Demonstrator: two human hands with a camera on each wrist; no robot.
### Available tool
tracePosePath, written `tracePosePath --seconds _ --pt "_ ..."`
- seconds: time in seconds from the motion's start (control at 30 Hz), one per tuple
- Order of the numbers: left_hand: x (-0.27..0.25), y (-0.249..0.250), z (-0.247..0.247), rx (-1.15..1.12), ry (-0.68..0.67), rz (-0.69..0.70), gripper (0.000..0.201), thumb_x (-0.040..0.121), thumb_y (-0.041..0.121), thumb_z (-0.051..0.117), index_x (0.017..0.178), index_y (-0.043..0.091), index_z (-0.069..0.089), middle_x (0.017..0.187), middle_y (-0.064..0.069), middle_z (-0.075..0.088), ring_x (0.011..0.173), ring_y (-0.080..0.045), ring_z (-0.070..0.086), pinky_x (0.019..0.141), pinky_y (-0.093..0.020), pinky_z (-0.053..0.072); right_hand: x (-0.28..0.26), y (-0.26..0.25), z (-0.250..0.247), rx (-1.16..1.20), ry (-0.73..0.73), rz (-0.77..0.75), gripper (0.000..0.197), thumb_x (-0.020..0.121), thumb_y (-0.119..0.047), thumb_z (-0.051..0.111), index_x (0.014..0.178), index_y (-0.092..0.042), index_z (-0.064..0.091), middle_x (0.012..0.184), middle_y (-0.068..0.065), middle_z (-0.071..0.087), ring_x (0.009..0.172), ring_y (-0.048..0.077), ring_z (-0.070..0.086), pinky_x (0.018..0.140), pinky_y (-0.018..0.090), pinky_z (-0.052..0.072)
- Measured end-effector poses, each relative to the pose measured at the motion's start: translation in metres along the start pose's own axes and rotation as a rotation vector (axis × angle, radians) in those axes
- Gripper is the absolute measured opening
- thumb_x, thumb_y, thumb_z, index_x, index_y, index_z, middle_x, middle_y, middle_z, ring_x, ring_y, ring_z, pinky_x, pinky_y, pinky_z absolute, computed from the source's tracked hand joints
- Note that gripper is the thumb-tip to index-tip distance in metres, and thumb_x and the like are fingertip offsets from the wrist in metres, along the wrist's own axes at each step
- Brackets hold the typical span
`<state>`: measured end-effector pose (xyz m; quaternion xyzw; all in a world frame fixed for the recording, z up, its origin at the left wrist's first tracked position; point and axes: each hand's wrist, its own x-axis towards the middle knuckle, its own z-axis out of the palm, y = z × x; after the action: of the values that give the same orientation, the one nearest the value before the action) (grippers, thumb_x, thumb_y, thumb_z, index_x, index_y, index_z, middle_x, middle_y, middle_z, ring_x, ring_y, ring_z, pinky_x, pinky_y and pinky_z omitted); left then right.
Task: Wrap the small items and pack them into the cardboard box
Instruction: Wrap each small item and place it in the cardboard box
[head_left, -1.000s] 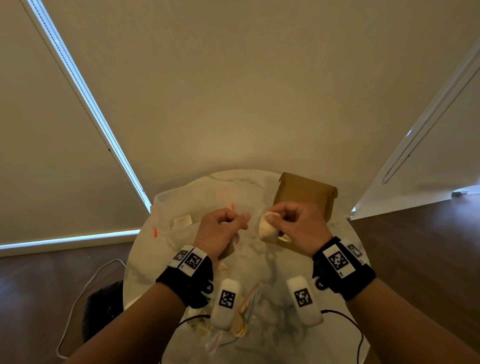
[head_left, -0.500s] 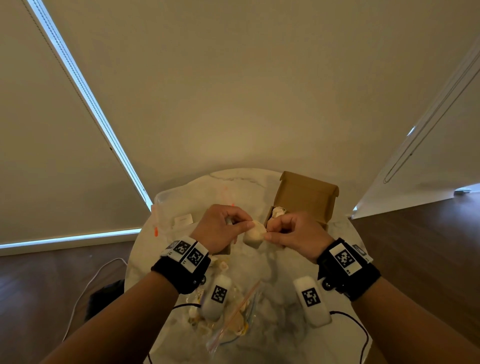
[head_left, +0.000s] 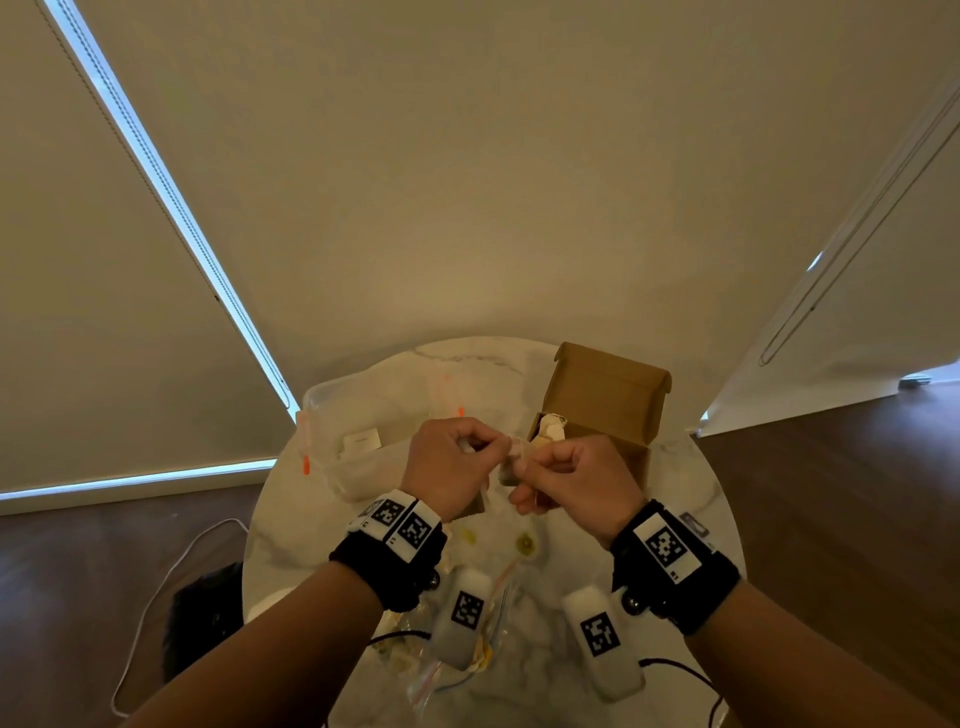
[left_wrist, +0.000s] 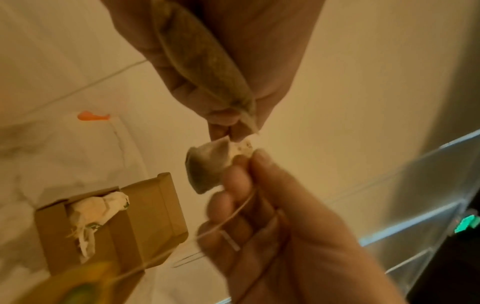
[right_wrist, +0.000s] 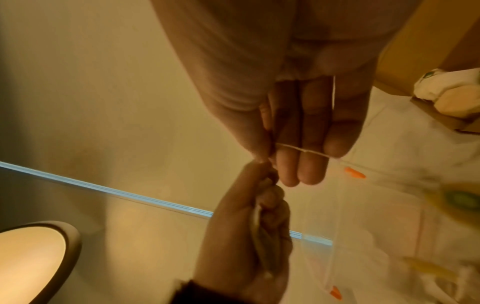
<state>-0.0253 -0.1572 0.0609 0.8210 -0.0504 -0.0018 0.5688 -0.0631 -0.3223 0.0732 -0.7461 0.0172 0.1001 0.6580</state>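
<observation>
Teabags pinched between both hands' fingers | cardboard box just beyond, open

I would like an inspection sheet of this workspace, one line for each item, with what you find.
Surface: round marble table, white with grey veins.
Job's things: open cardboard box at the far right of the table, one wrapped bundle inside; tea bag with string held above the table.
Clutter: clear plastic container with orange clips; zip bag at the near edge.
Hands: left hand and right hand both pinch the tea bag, between them.
Cables: white cable on the floor; black wire from the right wrist.
Surroundings: closed roller blinds, dark wooden floor.
</observation>
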Motion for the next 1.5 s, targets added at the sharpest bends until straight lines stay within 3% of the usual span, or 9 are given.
tracePosePath --seconds 0.17,0.33,0.5,0.87,1.0,1.13,1.27,1.4,1.5 --pt "0.006 0.013 0.000 -0.100 0.014 -0.081 0.009 0.080 0.016 0.074 0.070 0.015 0.075 0.051 -0.001 0.063 0.044 -0.013 0.053 0.055 -0.023 0.045 0.002 0.021 0.004 -0.051 -0.033 0.018 0.017 0.089 -0.012 0.066 0.079 0.000 0.074 0.073 0.013 0.074 0.068 0.028 0.071 0.073 0.041 0.057" --pt "0.009 0.019 0.000 -0.164 0.027 -0.129 0.012 0.082 0.012 0.072 0.070 0.013 0.073 0.060 -0.004 0.066 0.043 -0.015 0.054 0.051 -0.025 0.045 0.003 0.035 0.004 -0.106 -0.090 -0.020 0.013 0.089 -0.009 0.064 0.084 -0.004 0.076 0.081 0.007 0.076 0.076 0.013 0.071 0.070 0.020 0.053" --pt "0.012 0.020 -0.002 -0.217 0.035 -0.166 0.014 0.083 0.009 0.070 0.070 0.013 0.072 0.067 -0.009 0.070 0.042 -0.015 0.052 0.051 -0.026 0.044 0.003 0.045 0.006 -0.048 -0.170 0.070 0.015 0.092 -0.010 0.061 0.087 -0.005 0.074 0.094 0.004 0.076 0.092 0.018 0.070 0.085 0.034 0.057" --pt "0.016 0.018 -0.005 -0.233 0.036 -0.183 0.011 0.086 0.014 0.070 0.078 0.006 0.071 0.074 -0.022 0.070 0.041 -0.016 0.051 0.053 -0.027 0.044 -0.004 0.045 0.006 0.030 -0.272 0.026 0.028 0.096 0.010 0.040 0.103 -0.003 0.064 0.095 0.018 0.072 0.081 0.027 0.072 0.070 0.031 0.058" --pt "0.015 0.020 -0.005 -0.230 0.017 -0.193 0.010 0.088 0.016 0.068 0.080 0.009 0.070 0.072 -0.021 0.071 0.041 -0.016 0.051 0.048 -0.023 0.042 -0.004 0.046 0.007 0.125 -0.173 0.073 0.008 0.093 0.008 0.051 0.091 0.000 0.050 0.089 0.023 0.072 0.075 0.033 0.072 0.061 0.031 0.057" --pt "0.012 0.022 -0.006 -0.250 -0.004 -0.196 0.011 0.089 0.015 0.067 0.081 0.008 0.069 0.069 -0.020 0.070 0.039 -0.018 0.050 0.041 -0.019 0.037 0.001 0.047 0.003 0.130 -0.064 0.074 0.005 0.085 0.009 0.063 0.089 0.007 0.063 0.087 0.024 0.073 0.076 0.031 0.072 0.067 0.031 0.059" --pt "0.008 0.021 -0.007 -0.259 -0.034 -0.195 0.011 0.089 0.015 0.067 0.082 0.006 0.069 0.062 -0.014 0.067 0.037 -0.018 0.049 0.043 -0.020 0.037 0.011 0.044 -0.004 0.019 0.020 0.013 0.016 0.082 0.006 0.068 0.083 -0.008 0.075 0.079 0.017 0.074 0.072 0.028 0.071 0.070 0.031 0.059" --pt "0.002 0.015 -0.006 -0.232 -0.081 -0.196 0.010 0.089 0.016 0.068 0.082 0.009 0.069 0.060 -0.010 0.067 0.038 -0.018 0.050 0.045 -0.023 0.040 0.021 0.026 -0.013 -0.131 0.033 -0.073 0.025 0.087 0.002 0.064 0.085 -0.020 0.077 0.056 0.005 0.064 0.046 0.015 0.055 0.049 0.026 0.050" --pt "-0.004 0.011 -0.004 -0.186 -0.108 -0.203 0.011 0.089 0.017 0.069 0.084 0.007 0.070 0.062 -0.010 0.068 0.039 -0.017 0.051 0.044 -0.021 0.040 0.026 0.012 -0.018 -0.181 0.026 -0.107 0.022 0.090 -0.004 0.062 0.090 -0.021 0.077 0.070 0.003 0.072 0.057 0.017 0.064 0.057 0.024 0.054"
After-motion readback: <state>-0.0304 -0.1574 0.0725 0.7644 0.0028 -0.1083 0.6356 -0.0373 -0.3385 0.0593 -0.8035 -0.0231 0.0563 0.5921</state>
